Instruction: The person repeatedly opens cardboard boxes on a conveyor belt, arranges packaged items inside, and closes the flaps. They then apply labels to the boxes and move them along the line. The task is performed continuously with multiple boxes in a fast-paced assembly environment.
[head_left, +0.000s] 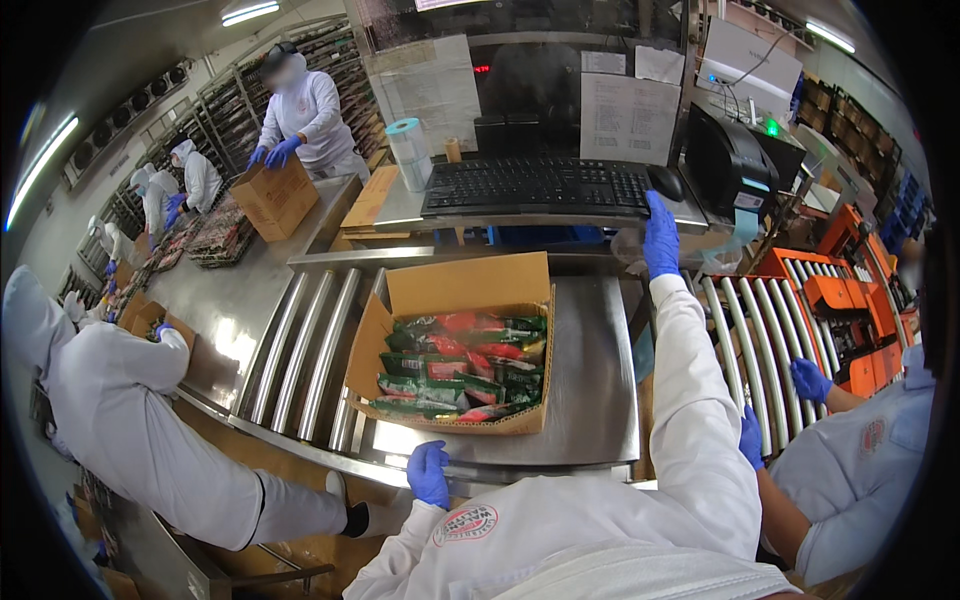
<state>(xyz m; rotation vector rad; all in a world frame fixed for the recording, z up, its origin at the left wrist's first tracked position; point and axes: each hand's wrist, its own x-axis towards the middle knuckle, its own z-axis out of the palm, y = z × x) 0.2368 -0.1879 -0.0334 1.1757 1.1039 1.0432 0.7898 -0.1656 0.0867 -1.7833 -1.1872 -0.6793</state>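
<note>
"Which hand is nearest?"

"The left hand, one of the wearer's two, low in the middle of the frame. Its fingers bend loosely around nothing I can see; whether it touches the counter, I can't tell."

"And just beyond it?"

"One open carton, mid-frame, full of red-and-green packets. They overlap, so I can't count them all. Three steel rollers show plainly to its left."

"The other hand?"

"The right hand is higher, right of centre, its fingers straight and side by side, gripping nothing. It's at the right end of one black keyboard; contact is unclear."

"Farther off?"

"One mouse beside the keyboard, one pale roll to its left. At upper left, one co-worker has two blue-gloved hands on a second carton."
</note>
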